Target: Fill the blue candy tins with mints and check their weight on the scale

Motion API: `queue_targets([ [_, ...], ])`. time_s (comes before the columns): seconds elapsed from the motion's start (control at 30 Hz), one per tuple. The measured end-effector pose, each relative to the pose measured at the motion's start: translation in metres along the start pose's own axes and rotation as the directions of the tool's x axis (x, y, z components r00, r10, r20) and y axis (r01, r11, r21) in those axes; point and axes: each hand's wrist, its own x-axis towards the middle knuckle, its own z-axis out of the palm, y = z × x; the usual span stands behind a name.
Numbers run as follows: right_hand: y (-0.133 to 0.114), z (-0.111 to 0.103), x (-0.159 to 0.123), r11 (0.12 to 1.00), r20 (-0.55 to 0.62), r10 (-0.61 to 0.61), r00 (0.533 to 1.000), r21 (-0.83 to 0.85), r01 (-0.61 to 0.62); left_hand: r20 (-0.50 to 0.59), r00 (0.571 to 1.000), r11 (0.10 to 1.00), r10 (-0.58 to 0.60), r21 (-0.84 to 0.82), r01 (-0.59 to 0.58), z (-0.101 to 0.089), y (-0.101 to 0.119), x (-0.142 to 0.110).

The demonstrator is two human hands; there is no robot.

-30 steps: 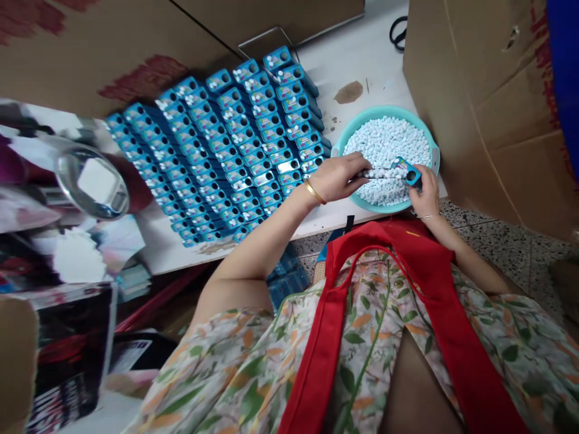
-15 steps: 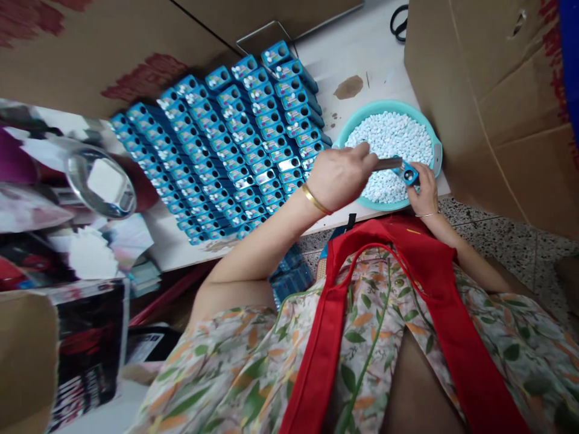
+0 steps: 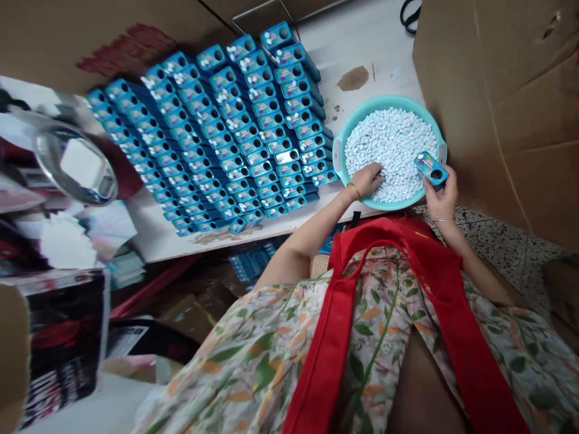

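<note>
Two straps of a red apron (image 3: 468, 343) run down over a floral garment (image 3: 244, 361), nearest the camera and below the fingers of the left hand (image 3: 365, 179) and the right hand (image 3: 443, 198). Farther on, a blue box (image 3: 426, 164) sits in the right fingers, over the right side of a turquoise bowl (image 3: 400, 101). Its upturned face is a rectangle with rounded corners, coloured print at one end and a dark round hole at the other. The face's long axis slants from upper left to lower right, the hole end nearest the right fingers, the printed end pointing away over white pellets (image 3: 389, 135). Thumb and fingers of that hand are clamped on the box. To their left, the left fingers dip, bent, into the pellets; their tips are partly hidden, so whether they pinch any cannot be told. Left of the left fingers, rows of similar boxes (image 3: 235, 143) stand close together on a white table (image 3: 362, 45). Brown cardboard (image 3: 493, 114) stands right of the right fingers; beyond both hands, near the top edge, is a black loop handle (image 3: 411, 23).
</note>
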Motion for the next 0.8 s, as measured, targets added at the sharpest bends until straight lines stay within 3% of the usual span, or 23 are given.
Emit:
queue_targets([
  [0.17,0.001,0.004,0.002,0.999,0.006,-0.007,1.0,-0.048,0.007,-0.138,0.966,0.95,0.22,-0.197,-0.244,-0.038,-0.023,-0.028],
  [0.27,-0.002,0.007,0.005,0.994,0.015,-0.039,0.999,-0.101,0.04,-0.203,0.915,0.91,0.35,-0.16,-0.383,-0.073,-0.019,-0.046],
  [0.33,-0.005,0.009,0.007,0.992,0.04,-0.074,0.996,-0.104,0.077,-0.202,0.897,0.905,0.394,-0.088,-0.417,-0.097,-0.006,-0.056],
  [0.43,-0.011,0.015,0.01,0.984,0.112,-0.134,0.985,-0.104,0.145,-0.12,0.903,0.911,0.412,0.077,-0.405,-0.129,0.024,-0.065],
  [0.53,-0.014,0.022,0.011,0.975,0.192,-0.165,0.967,-0.113,0.189,-0.004,0.936,0.901,0.352,0.273,-0.337,-0.149,0.059,-0.069],
  [0.7,-0.015,0.033,0.01,0.972,0.213,-0.189,0.959,-0.102,0.214,-0.005,0.971,0.867,0.237,0.453,-0.209,-0.158,0.112,-0.078],
  [0.8,-0.014,0.034,0.01,0.973,0.188,-0.205,0.96,-0.069,0.221,-0.029,0.974,0.875,0.227,0.445,-0.19,-0.161,0.124,-0.087],
])
